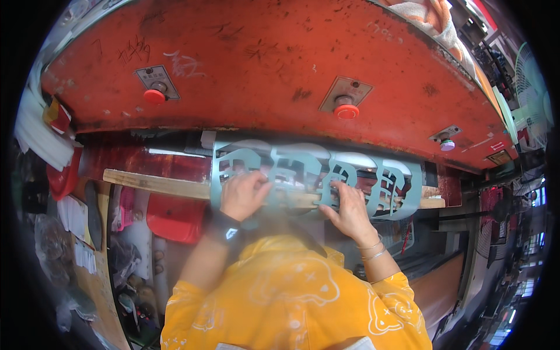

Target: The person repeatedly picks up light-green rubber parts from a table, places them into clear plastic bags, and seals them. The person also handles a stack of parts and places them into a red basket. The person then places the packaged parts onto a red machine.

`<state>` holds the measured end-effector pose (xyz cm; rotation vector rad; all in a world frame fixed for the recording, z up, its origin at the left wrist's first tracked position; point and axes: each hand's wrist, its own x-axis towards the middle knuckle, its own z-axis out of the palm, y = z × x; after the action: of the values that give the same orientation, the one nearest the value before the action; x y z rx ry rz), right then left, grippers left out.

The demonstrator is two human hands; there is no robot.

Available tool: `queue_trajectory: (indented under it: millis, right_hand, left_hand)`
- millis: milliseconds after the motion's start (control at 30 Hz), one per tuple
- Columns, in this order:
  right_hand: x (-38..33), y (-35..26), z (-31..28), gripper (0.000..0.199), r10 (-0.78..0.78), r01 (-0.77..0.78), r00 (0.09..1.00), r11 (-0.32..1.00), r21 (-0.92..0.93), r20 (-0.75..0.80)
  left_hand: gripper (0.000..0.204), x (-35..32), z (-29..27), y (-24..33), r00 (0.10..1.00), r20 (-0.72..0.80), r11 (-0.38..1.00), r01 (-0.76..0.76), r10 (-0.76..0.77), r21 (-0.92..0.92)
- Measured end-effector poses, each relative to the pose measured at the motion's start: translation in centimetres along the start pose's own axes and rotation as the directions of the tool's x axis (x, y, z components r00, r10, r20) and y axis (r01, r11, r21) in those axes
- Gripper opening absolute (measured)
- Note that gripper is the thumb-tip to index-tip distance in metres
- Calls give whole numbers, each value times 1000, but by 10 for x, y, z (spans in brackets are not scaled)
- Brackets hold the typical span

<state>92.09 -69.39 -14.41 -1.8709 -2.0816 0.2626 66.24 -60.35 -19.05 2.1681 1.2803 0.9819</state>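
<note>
A pale blue-green sheet with several cut-out openings point(408, 201) hangs over a long wooden bar point(157, 182) in front of me. My left hand point(244, 195) is at the sheet's left part, its fingers bent and closed on the material near a cut-out. Further right, my right hand point(350, 207) touches the sheet at another opening, with its thumb and fingers apart. The left hand's fingertips are partly hidden and slightly blurred. A dark band circles my left wrist, and thin bracelets sit on my right one.
A large red machine panel point(251, 76) spans the space beyond the sheet, carrying red push buttons point(346, 111) and a pale purple knob point(447, 144). Below the bar at left is a red plastic piece point(175, 219). White sheets point(44, 131) are stacked at far left.
</note>
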Motion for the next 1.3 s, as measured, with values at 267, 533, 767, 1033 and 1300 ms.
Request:
queue_trajectory:
  millis: [267, 533, 767, 1033, 1300]
  right_hand:
    - [-4, -12, 6, 62, 56, -57, 998, 997, -58, -17]
    - [29, -15, -73, 44, 209, -245, 894, 969, 43, 397]
    - [83, -102, 33, 80, -138, 143, 990, 973, 181, -39]
    - [35, -149, 82, 62, -67, 94, 985, 981, 171, -159]
    - [4, -98, 39, 64, 174, -40, 985, 185, 982, 7]
  left_hand:
    - [16, -6, 2, 0, 1000, -18, 1000, 10, -10, -12]
    - [21, -46, -4, 9, 983, 153, 994, 97, -103, 43]
    - [33, -77, -36, 18, 949, 56, 885, 311, -311, -347]
    - [93, -79, -44, -3, 983, -140, 967, 79, -116, -241]
    - [91, -106, -41, 5, 995, -60, 990, 89, -82, 112]
